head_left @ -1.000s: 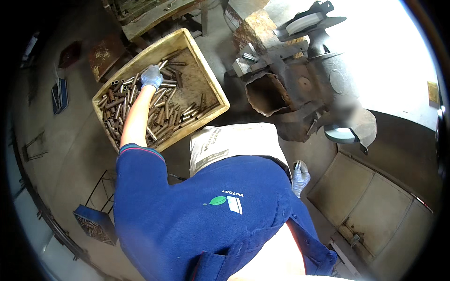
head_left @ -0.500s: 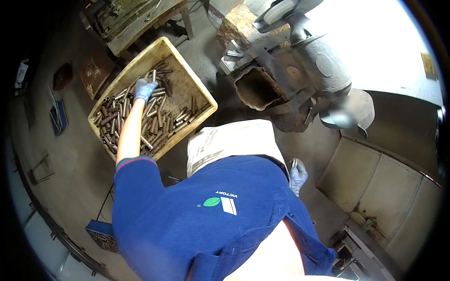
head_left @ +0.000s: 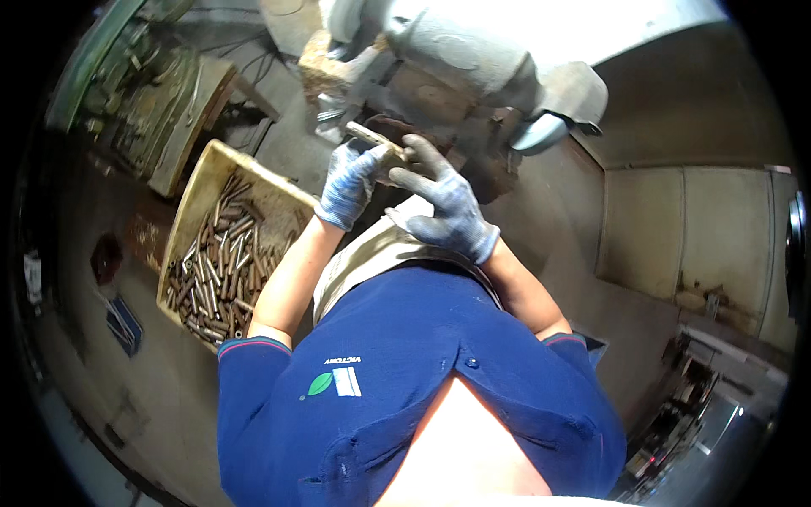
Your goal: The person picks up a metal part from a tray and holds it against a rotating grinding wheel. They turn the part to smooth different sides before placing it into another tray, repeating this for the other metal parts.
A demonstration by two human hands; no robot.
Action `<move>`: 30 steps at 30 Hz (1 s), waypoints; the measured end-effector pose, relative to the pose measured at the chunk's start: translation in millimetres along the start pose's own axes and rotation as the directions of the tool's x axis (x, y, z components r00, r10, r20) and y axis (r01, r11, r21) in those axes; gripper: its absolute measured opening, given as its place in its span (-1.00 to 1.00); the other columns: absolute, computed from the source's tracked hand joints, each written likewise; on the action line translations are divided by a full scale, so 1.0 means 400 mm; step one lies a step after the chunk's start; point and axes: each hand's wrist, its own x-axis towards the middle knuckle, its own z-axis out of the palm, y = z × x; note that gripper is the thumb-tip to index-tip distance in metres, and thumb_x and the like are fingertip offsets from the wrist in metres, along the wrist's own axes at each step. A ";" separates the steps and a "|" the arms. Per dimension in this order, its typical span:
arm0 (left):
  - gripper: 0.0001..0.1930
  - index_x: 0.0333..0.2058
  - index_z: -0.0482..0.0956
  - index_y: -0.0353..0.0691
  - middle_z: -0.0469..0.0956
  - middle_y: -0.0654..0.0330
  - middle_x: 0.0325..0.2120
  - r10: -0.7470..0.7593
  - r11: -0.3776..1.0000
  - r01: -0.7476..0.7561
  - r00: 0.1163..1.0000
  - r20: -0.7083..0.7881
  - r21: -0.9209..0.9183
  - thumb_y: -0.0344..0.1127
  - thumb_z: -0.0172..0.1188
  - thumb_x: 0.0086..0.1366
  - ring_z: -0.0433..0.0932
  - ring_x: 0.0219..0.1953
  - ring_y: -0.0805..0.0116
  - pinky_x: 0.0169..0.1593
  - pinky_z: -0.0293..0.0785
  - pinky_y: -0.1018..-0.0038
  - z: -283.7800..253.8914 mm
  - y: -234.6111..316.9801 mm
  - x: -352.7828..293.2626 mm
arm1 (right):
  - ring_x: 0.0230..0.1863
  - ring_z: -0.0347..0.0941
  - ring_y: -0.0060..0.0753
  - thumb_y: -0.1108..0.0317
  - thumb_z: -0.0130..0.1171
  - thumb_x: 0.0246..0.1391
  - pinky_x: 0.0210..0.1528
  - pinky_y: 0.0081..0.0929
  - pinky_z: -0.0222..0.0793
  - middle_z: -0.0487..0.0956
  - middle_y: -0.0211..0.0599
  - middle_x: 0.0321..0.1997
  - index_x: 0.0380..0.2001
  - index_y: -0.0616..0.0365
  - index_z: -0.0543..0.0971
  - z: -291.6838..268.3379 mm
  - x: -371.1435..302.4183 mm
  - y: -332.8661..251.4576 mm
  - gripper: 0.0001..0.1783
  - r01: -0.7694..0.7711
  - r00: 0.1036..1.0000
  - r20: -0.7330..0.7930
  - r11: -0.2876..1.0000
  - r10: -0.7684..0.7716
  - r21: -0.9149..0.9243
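Observation:
In front of the grinding machine, my left hand [head_left: 348,184], in a blue and grey glove, is closed on a short metal tube [head_left: 367,133]. The tube slants down to the right. Close to its right end is my right hand [head_left: 449,207], gloved alike, its fingers stretched out and spread; whether a fingertip touches the tube I cannot tell. To the left stands a yellowish plastic bin [head_left: 196,182] with a heap of similar brown and silvery metal tubes [head_left: 221,275].
A grey machine with a rounded motor housing [head_left: 460,46] and a round guard [head_left: 576,95] stands just beyond my hands. A greasy workbench [head_left: 190,118] is at the far left. Pale panels [head_left: 676,228] line the right side. A pale cloth [head_left: 355,266] covers my lap.
My left hand has come out of the bin with a tube and moved right, before the machine. My right hand has risen from beside my lap to the tube. The view has shifted.

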 end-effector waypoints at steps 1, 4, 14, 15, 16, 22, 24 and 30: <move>-0.78 -0.25 0.50 -0.34 0.54 0.19 -0.37 -0.041 0.999 0.042 0.999 0.013 -0.013 -0.35 0.16 0.16 0.53 -0.38 0.45 -0.24 0.49 0.54 0.040 -0.006 0.001 | 0.02 0.39 0.11 0.29 0.38 -0.28 0.07 -0.24 0.34 0.36 0.16 0.08 -0.21 0.17 0.57 0.004 -0.006 0.013 -0.54 -0.007 1.000 -0.022 0.999 0.006 -0.034; -0.74 -0.22 0.50 -0.34 0.55 0.19 -0.38 -0.150 0.989 0.150 0.988 0.046 0.003 -0.28 0.19 0.20 0.54 -0.36 0.46 -0.29 0.50 0.57 0.097 -0.041 0.001 | -0.07 0.45 0.04 0.30 0.38 -0.27 -0.04 -0.28 0.43 0.46 0.09 -0.04 -0.30 0.18 0.59 -0.026 -0.045 0.041 -0.62 -0.003 0.989 -0.147 0.997 -0.009 -0.082; -0.77 -0.19 0.49 -0.43 0.59 0.05 -0.37 -0.073 0.928 0.034 0.993 0.089 0.371 -0.42 0.16 0.21 0.61 -0.34 0.35 -0.22 0.58 0.51 0.098 -0.075 0.040 | -0.13 0.55 -0.20 0.53 0.29 -0.15 -0.08 -0.45 0.45 0.57 -0.04 -0.15 -0.34 0.22 0.64 -0.080 -0.188 0.127 -0.80 -0.208 0.852 -0.433 0.949 0.295 0.237; -0.77 -0.18 0.49 -0.43 0.60 0.05 -0.37 -0.075 0.928 0.037 0.993 0.088 0.370 -0.44 0.17 0.20 0.61 -0.33 0.36 -0.22 0.58 0.52 0.110 -0.086 0.047 | -0.13 0.55 -0.19 0.53 0.30 -0.16 -0.07 -0.44 0.45 0.57 -0.04 -0.14 -0.34 0.23 0.64 -0.086 -0.198 0.131 -0.79 -0.217 0.847 -0.441 0.951 0.296 0.222; -0.77 -0.18 0.50 -0.42 0.60 0.06 -0.36 -0.077 0.928 0.040 0.993 0.085 0.370 -0.45 0.18 0.20 0.61 -0.32 0.36 -0.23 0.58 0.53 0.121 -0.096 0.054 | -0.12 0.54 -0.19 0.53 0.30 -0.17 -0.07 -0.43 0.45 0.57 -0.04 -0.14 -0.34 0.23 0.63 -0.092 -0.209 0.134 -0.78 -0.226 0.843 -0.449 0.952 0.297 0.207; -0.77 -0.20 0.54 -0.39 0.60 0.17 -0.38 -0.055 0.903 -0.006 0.990 0.129 0.429 -0.41 0.21 0.19 0.55 -0.41 0.53 -0.32 0.53 0.62 0.170 -0.133 0.079 | -0.12 0.53 -0.13 0.53 0.33 -0.23 -0.06 -0.40 0.45 0.55 -0.04 -0.10 -0.37 0.24 0.61 -0.133 -0.244 0.134 -0.76 -0.193 0.847 -0.504 0.981 0.170 0.007; -0.79 -0.22 0.56 -0.37 0.60 0.22 -0.41 -0.062 0.890 -0.004 0.989 0.131 0.456 -0.40 0.23 0.18 0.51 -0.45 0.59 -0.38 0.48 0.66 0.174 -0.147 0.088 | -0.13 0.53 -0.13 0.52 0.33 -0.24 -0.06 -0.40 0.45 0.54 -0.03 -0.10 -0.37 0.25 0.61 -0.143 -0.251 0.135 -0.76 -0.187 0.841 -0.524 0.981 0.135 -0.048; -0.82 -0.25 0.59 -0.35 0.58 0.30 -0.48 -0.134 0.871 0.042 0.979 0.155 0.489 -0.41 0.22 0.19 0.44 -0.49 0.69 -0.44 0.35 0.75 0.219 -0.154 0.105 | -0.13 0.53 -0.11 0.49 0.33 -0.21 -0.05 -0.38 0.45 0.54 -0.01 -0.10 -0.38 0.25 0.61 -0.156 -0.284 0.142 -0.78 -0.228 0.798 -0.565 0.973 0.210 0.039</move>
